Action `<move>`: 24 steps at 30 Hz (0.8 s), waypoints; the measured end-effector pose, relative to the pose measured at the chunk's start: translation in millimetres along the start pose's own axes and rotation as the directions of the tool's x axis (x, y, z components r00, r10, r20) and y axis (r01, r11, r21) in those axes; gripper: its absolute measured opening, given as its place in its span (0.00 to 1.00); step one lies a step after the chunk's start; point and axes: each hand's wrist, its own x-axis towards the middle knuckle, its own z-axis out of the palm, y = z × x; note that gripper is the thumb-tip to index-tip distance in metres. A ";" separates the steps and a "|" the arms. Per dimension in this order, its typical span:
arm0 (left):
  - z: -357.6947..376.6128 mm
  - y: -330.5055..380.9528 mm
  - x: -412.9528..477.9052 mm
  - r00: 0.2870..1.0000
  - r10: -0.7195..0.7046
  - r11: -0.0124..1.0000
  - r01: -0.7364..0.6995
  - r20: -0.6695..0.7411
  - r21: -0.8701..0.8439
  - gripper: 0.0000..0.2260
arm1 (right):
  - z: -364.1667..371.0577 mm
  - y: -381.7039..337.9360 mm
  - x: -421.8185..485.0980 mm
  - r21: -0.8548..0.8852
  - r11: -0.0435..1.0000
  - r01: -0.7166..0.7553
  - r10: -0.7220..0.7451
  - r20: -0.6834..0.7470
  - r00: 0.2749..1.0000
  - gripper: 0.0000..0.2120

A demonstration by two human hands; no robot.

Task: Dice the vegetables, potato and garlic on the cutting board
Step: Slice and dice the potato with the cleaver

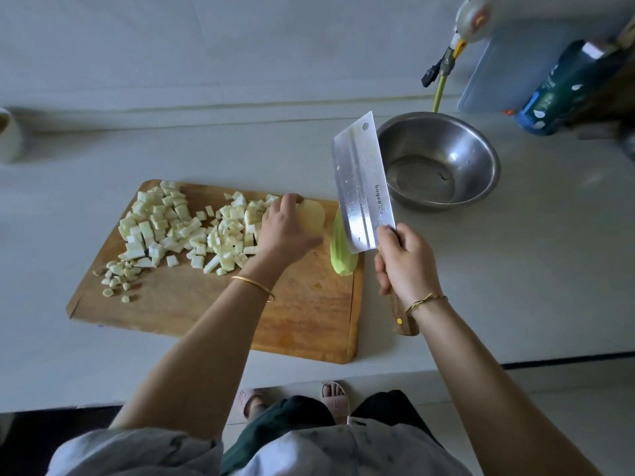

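A white cup sits at the far left edge of the pale surface; the wooden cutting board lies in the middle, its long side running left to right; on its near left corner is a small scatter of chopped garlic, and just beyond it a broad heap of pale diced vegetable cubes covers the far left half of the board; right of the heap the left hand lies over a peeled potato, its fingers curled round it and holding it against the board; just right of the potato a pale green peeled vegetable lies along the board's right edge; above it hangs a cleaver, blade tilted and lifted off the board; the right hand grips its wooden handle, fingers wrapped tight round it; beyond the blade, to the right, a steel bowl stands on the surface, apart from the board; far right are a translucent plastic sheet and a dark blue packet.
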 end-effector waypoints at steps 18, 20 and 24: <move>17.4 -17.0 -81.7 0.996 -0.064 0.998 0.065 -0.059 0.010 0.35 | 17.0 1.0 -1.0 -0.059 0.993 0.099 -0.093 0.100 0.991 0.19; 16.9 -16.7 -72.7 0.997 -0.020 0.997 0.025 -0.076 0.070 0.35 | 13.9 0.2 0.3 -0.054 0.993 0.103 -0.098 0.085 0.992 0.19; 18.8 -17.0 -63.7 0.999 0.050 0.977 -0.053 0.019 0.205 0.36 | 5.1 -0.9 3.6 -0.041 0.996 0.080 -0.079 0.041 0.996 0.18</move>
